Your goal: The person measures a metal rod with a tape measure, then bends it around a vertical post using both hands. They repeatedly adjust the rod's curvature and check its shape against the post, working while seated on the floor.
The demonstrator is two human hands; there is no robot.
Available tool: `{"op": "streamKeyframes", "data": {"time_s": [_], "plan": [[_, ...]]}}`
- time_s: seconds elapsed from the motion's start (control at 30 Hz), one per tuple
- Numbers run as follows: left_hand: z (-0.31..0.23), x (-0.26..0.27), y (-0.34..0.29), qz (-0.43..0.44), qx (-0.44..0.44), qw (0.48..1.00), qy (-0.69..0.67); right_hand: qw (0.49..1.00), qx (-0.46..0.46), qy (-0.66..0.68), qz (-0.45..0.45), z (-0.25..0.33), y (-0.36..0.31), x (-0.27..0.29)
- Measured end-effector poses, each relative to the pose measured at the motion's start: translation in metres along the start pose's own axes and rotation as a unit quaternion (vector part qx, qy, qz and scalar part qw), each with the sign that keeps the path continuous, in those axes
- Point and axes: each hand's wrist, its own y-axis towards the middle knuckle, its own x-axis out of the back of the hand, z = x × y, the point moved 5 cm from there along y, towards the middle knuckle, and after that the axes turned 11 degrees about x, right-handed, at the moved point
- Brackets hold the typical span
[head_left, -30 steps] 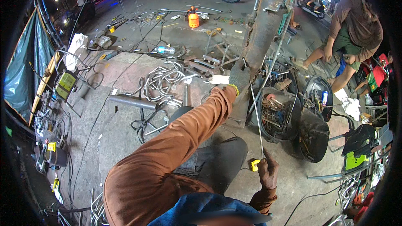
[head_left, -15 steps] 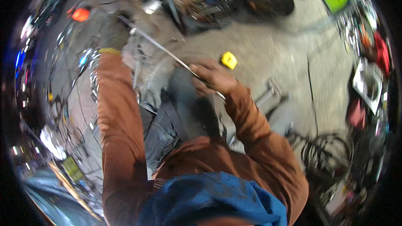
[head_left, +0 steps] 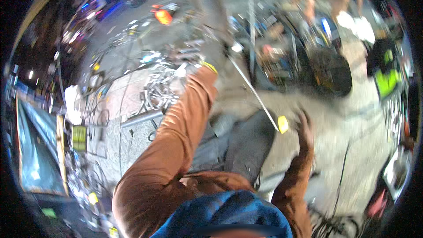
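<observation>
A long thin metal rod (head_left: pixel 254 93) slants from near my left hand down toward the right, its lower end by a yellow tape measure (head_left: pixel 283 124). My right hand (head_left: pixel 305 130) is just right of the tape measure, bare, its fingers apart and nothing seen in them. Out ahead, my left hand (head_left: pixel 213 53) wears a dark glove with a yellow cuff. It lies near the rod's upper end and against a thick grey upright shape (head_left: pixel 210 4). Blur hides its fingers, so its grip does not show. My dark-trousered knee (head_left: pixel 251 143) is below the rod.
Left of my left arm lies a tangle of shiny metal strips (head_left: pixel 159 89). A dark tub of loose parts (head_left: pixel 275 57) and a dark rounded object (head_left: pixel 330 71) stand ahead right. An orange object (head_left: pixel 164 16) sits far left; a black cable (head_left: pixel 343 178) crosses the floor.
My right hand has come off the rod and moved right, beside the tape measure. The whole view has swung, with much blur. My left arm still reaches forward.
</observation>
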Motion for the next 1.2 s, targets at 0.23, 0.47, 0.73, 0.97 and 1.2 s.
{"op": "streamKeyframes", "data": {"time_s": [0.23,0.47,0.73,0.97,1.2], "plan": [[0.004,-0.074,0.0,0.209,0.246,0.619,-0.716,0.812,-0.26,-0.47,-0.229,-0.229,-0.21,0.164],[0.013,-0.079,0.001,0.245,0.086,0.788,-0.559,0.745,-0.327,-0.503,-0.29,-0.271,-0.211,0.105],[0.019,-0.021,-0.005,0.142,0.02,0.899,-0.414,0.947,0.023,-0.072,-0.313,-0.15,-0.074,-0.015],[0.024,-0.065,0.013,0.358,-0.057,0.804,-0.471,0.796,-0.049,-0.389,-0.461,-0.092,-0.158,-0.167],[-0.009,-0.091,0.021,0.549,0.159,0.503,-0.649,0.642,-0.292,-0.354,-0.615,-0.144,-0.317,-0.24]]}}
